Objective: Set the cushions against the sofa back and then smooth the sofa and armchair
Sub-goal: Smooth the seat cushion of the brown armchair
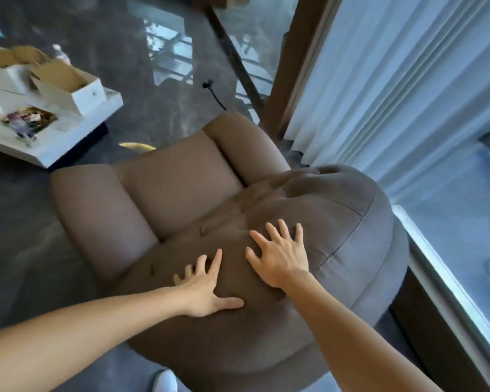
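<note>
A brown fabric armchair (178, 190) fills the middle of the head view, seen from behind and above. Its padded, tufted backrest (337, 222) bulges toward me, and the seat and both armrests lie beyond it. My left hand (207, 287) lies flat on the top of the backrest with fingers spread. My right hand (280, 256) rests flat just to its right, fingers also spread. Both palms press on the fabric and hold nothing. No sofa or cushions are in view.
A low white table (54, 148) stands at the left with open cardboard boxes (68, 86) and a printed picture (29, 120) on it. Pale curtains (393, 80) and a window ledge (450, 278) run along the right. A dark glossy floor (142, 52) lies beyond, with a black cable (214, 93) on it.
</note>
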